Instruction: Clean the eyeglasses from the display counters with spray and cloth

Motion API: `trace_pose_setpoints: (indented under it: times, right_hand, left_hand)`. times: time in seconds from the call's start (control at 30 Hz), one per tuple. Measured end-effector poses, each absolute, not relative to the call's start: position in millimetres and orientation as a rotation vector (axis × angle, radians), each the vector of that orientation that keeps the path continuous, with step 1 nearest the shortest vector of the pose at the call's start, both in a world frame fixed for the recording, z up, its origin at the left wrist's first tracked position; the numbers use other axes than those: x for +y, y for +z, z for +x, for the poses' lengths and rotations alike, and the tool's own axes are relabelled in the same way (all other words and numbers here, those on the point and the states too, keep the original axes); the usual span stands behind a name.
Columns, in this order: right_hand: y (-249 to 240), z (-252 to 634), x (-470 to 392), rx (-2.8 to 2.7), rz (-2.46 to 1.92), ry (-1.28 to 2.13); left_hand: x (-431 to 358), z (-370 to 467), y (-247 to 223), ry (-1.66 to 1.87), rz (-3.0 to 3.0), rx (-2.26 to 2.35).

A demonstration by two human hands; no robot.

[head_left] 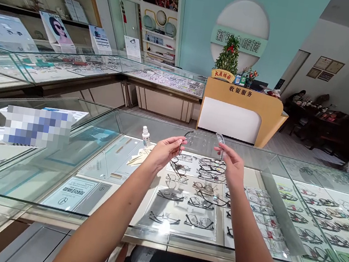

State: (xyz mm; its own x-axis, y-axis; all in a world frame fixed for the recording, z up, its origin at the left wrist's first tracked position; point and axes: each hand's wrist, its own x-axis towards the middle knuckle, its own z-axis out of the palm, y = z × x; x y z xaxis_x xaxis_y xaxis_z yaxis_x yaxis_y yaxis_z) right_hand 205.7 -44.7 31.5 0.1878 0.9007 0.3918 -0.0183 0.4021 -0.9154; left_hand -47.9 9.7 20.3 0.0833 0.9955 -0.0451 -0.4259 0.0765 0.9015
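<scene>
A pair of glasses (204,142) with thin, clear lenses is held up above the glass display counter. My left hand (169,148) pinches its dark temple at the left. The other temple, pale and see-through, is between the fingers of my right hand (230,162). Below the hands, several pairs of eyeglasses (199,221) lie in rows, some on a pale tray inside the counter. A white bottle (145,136) stands left of my left hand, beside a cream cloth (139,156).
The glass counter (168,237) spans the front, with more frames at its right. Behind stand other display cases (165,81) and a wooden cash desk (270,114) bearing a plant (227,56). Blurred papers or boxes (37,128) lie at the left. People (297,97) sit at the far right.
</scene>
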Motion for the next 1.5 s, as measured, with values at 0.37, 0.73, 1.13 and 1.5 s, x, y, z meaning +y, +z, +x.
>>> trace_pose_setpoints:
  times: [0.37, 0.73, 1.13, 1.5]
  right_hand:
    - [23.9, 214.3, -34.6, -1.128, -1.005, 0.765]
    - [24.7, 213.4, -35.1, -1.118, -1.066, 0.778]
    - [35.1, 204.9, -51.5, -1.305, -0.974, 0.630]
    - [129.2, 195.0, -67.3, -1.339, -0.823, 0.482]
  left_hand:
    - [0.5, -49.0, 28.2, 1.272, 1.166, 0.659]
    - [2.9, -49.4, 24.0, 1.304, 1.289, 0.684]
    - [-0.8, -41.5, 29.2, 1.398, 1.133, 0.728]
    - [-13.4, -42.7, 129.7, 1.595, 1.174, 0.566]
